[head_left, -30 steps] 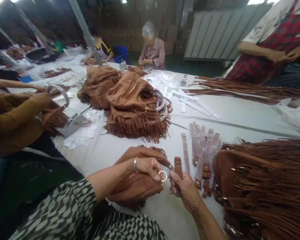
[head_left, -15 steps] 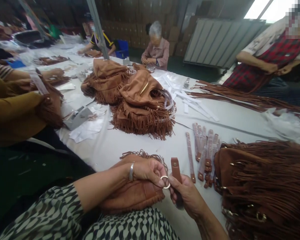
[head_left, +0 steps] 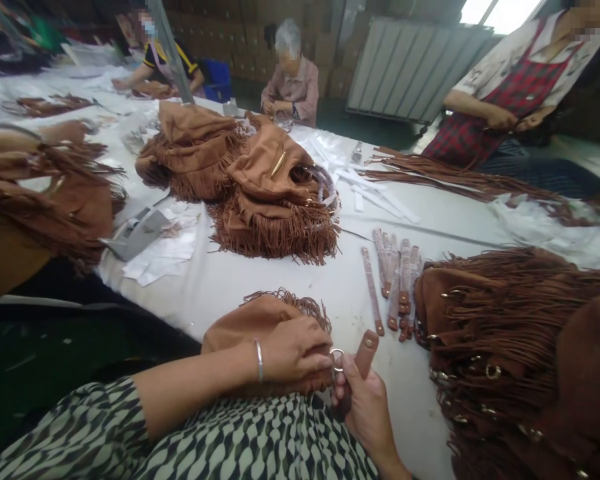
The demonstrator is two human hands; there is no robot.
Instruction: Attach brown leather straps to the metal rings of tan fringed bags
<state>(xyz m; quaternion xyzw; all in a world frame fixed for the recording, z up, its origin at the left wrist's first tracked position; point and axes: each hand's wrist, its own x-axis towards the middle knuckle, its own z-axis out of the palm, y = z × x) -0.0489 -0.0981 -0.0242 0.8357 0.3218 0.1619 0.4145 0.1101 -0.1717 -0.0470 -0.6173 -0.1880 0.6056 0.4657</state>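
Near centre, a riveted brown strap (head_left: 367,352) is gripped in the right hand (head_left: 366,395). A fringed bag (head_left: 245,323) is partly hidden by the curled left hand (head_left: 299,350), hold unclear; wrapped straps (head_left: 405,267) are laid beyond.

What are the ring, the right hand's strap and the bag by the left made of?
Ring: likely polished metal; bright, pale shine.
Strap: leather or imitation, smooth; even brown face, crisp edges.
Bag: perhaps suede or similar cloth; matte, softly slumped.

Left hand (head_left: 297,353) back upward, fingers bent, near the right hand (head_left: 366,398), its fingers curled.
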